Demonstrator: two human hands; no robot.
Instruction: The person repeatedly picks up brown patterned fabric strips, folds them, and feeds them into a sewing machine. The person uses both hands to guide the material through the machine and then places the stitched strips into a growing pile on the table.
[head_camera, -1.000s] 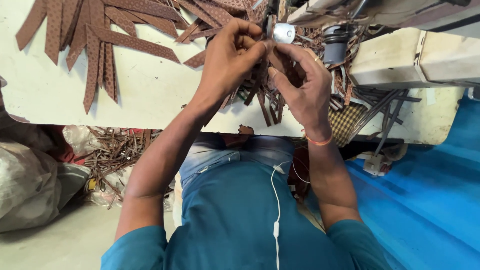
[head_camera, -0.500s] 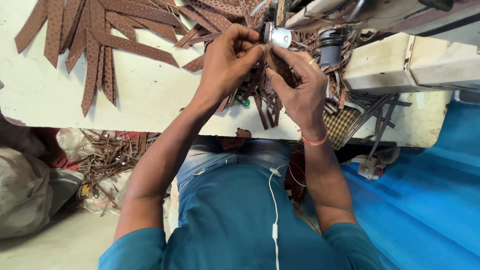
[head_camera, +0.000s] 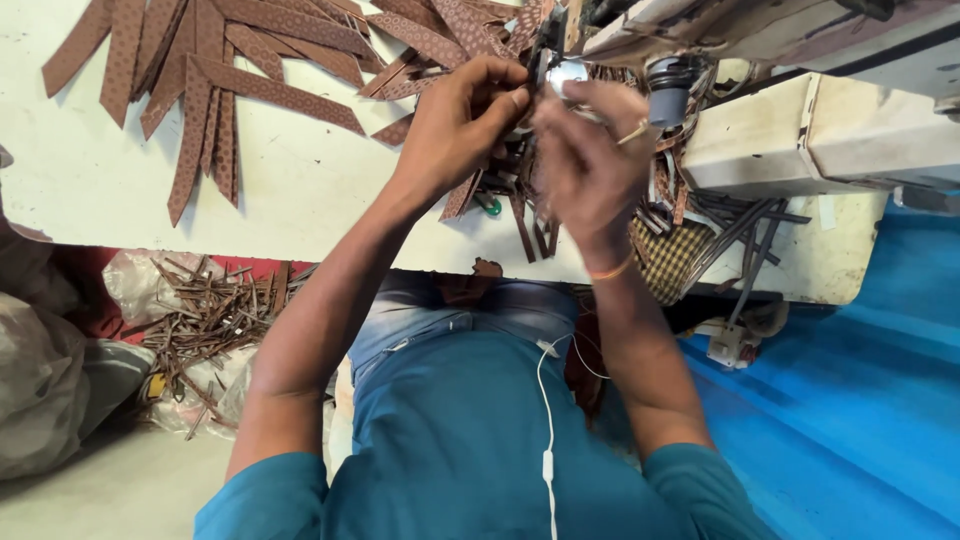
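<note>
Right at the sewing machine's (head_camera: 800, 110) needle end, a narrow brown patterned strip (head_camera: 524, 215) hangs down between both hands over the white table's (head_camera: 300, 200) near edge. The left hand (head_camera: 462, 125) is curled, fingers pinched together around the top of that strip, knuckles up, just beside a small shiny metal part (head_camera: 566, 72) of the machine. The right hand (head_camera: 588, 160) is blurred, close against the left; its fingers are bent toward the same spot, but whether they actually grip the strip cannot be told. An orange band (head_camera: 612, 270) circles the right wrist.

Around the hands, more cut strips lie tangled under the machine, dark ones (head_camera: 735, 225) trailing off the edge to the right. A grey thread spool (head_camera: 669, 92) stands just right of the hands. Further left on the table, a fan of brown strips (head_camera: 220, 70) is spread flat, well apart from the hands.

Below the table edge, a heap of strip offcuts (head_camera: 205, 320) lies on plastic bags on the floor. A white earphone cable (head_camera: 548, 420) runs down the teal shirt (head_camera: 470, 450), and blue sheeting (head_camera: 850, 400) covers the floor on the right.
</note>
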